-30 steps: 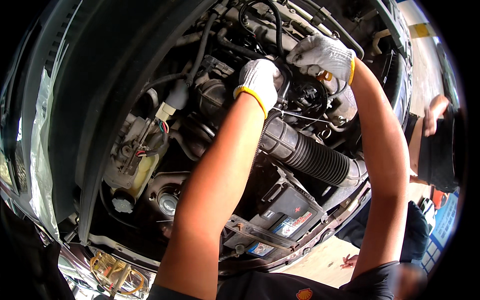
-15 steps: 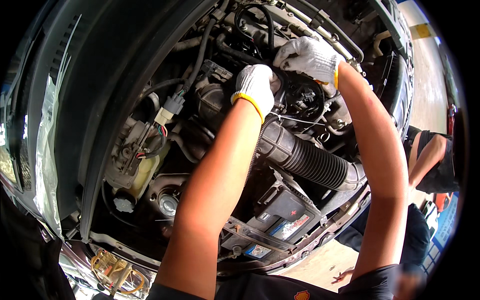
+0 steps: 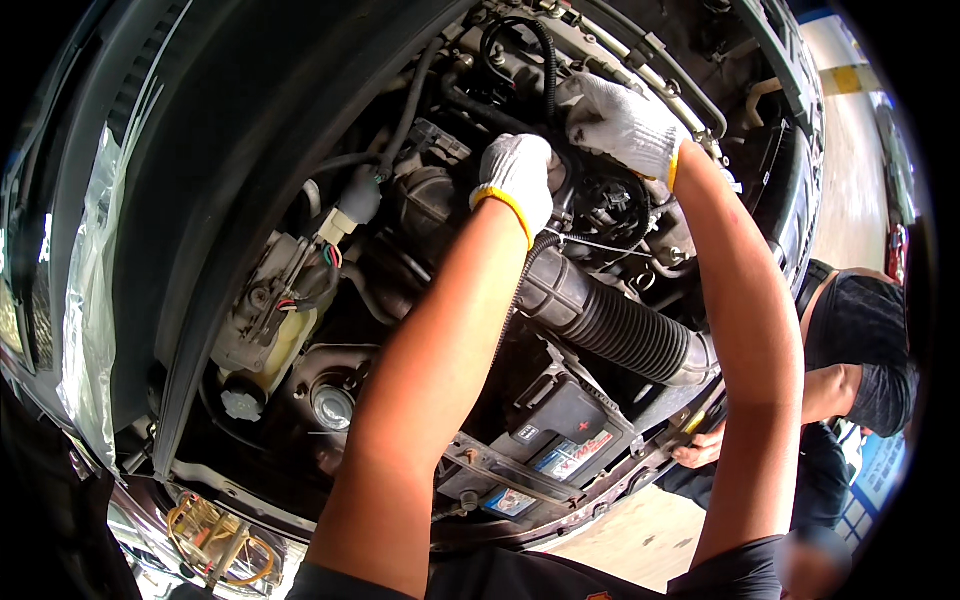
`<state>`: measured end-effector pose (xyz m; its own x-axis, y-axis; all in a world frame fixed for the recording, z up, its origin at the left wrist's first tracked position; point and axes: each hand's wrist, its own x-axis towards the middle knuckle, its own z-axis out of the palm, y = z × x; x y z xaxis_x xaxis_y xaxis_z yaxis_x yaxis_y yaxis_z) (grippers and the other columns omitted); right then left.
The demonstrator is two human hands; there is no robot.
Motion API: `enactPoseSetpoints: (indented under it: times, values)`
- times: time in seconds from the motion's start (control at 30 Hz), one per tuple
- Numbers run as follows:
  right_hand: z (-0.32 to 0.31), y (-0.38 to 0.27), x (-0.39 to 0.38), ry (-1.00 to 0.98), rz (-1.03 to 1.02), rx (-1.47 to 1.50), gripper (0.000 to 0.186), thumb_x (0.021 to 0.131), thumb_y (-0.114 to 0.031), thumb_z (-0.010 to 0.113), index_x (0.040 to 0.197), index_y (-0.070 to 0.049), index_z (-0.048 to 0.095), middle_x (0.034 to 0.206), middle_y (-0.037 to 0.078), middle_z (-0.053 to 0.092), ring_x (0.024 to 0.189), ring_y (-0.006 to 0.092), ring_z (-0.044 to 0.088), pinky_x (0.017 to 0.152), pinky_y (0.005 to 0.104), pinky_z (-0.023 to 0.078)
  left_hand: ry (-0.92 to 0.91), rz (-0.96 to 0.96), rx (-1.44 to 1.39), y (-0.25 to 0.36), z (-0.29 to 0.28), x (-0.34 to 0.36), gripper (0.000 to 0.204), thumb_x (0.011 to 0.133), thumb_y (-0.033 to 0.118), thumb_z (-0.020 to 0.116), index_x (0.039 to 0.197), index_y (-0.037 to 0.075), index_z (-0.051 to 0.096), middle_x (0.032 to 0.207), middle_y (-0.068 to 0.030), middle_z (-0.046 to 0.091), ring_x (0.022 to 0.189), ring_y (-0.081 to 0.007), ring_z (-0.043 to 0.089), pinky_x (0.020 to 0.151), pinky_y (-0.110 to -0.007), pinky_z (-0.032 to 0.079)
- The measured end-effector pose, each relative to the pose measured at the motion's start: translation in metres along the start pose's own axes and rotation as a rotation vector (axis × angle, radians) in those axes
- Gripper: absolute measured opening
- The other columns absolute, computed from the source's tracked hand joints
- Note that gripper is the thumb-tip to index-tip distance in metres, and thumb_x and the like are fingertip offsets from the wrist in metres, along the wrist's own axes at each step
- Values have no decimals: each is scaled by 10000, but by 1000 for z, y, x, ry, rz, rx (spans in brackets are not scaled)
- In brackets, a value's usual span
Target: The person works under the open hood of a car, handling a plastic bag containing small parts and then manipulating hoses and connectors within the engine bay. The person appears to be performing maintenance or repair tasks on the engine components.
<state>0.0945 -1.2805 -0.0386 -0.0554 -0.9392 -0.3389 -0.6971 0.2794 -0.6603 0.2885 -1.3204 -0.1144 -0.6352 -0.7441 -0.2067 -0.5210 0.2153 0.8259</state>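
My left hand (image 3: 517,178), in a white knit glove with a yellow cuff, is closed over the middle of the engine beside the black intake duct. Its fingertips point away from me, and whatever they grip is hidden. Just right of it and a little farther off, my right hand (image 3: 622,122) wears a matching glove. Its fingers curl down by a black corrugated wiring sleeve (image 3: 549,70), with the tips out of sight. Below the hands, a thin pale cable tie (image 3: 605,244) crosses the wiring. A ribbed black air intake hose (image 3: 640,325) runs off to the lower right.
A car battery (image 3: 560,440) sits near the front under a metal bracket (image 3: 510,468). Grey wire connectors (image 3: 357,203) and a reservoir cap (image 3: 242,404) lie to the left. Another person's hand (image 3: 700,446) rests by the car's edge on the right.
My right hand has shifted slightly, its fingers now more tucked in; my left hand stays almost in place. Another person's hand has come up to the car's edge on the right.
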Motion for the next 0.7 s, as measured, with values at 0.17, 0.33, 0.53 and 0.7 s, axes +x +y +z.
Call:
enactPoseSetpoints:
  times: [0.17, 0.33, 0.53, 0.7]
  values:
    - [1, -6, 5, -46, -51, 153, 321, 937, -20, 706, 1250, -9, 635, 1046, 87, 732, 990, 135, 681, 870, 300, 564, -97, -227, -103, -2, -3, 8, 155, 871, 33, 668, 985, -30, 752, 1026, -244, 768, 959, -370, 754, 831, -434, 594]
    - [3, 1, 8, -38, -3, 151, 320, 933, -15, 726, 1243, -4, 650, 1112, 100, 733, 1008, 142, 686, 883, 305, 580, -126, -6, 347, -4, 2, 10, 192, 863, 40, 707, 1029, 26, 802, 1118, -247, 762, 1081, -368, 749, 908, -424, 608]
    - [1, -13, 9, -15, 40, 81, 356, 894, -85, 774, 1230, -10, 685, 1126, 107, 758, 994, 177, 706, 876, 316, 582, 26, -46, -19, -65, 58, 38, 158, 881, 71, 705, 994, 49, 813, 1074, -216, 778, 1032, -335, 763, 879, -398, 603]
    - [1, -6, 14, -49, 115, 211, 359, 886, -93, 783, 1222, -15, 687, 1084, 90, 747, 889, 151, 696, 770, 289, 581, 44, 4, -214, -91, 87, 55, 122, 895, 85, 678, 928, 50, 790, 955, -161, 781, 924, -278, 764, 807, -373, 582]
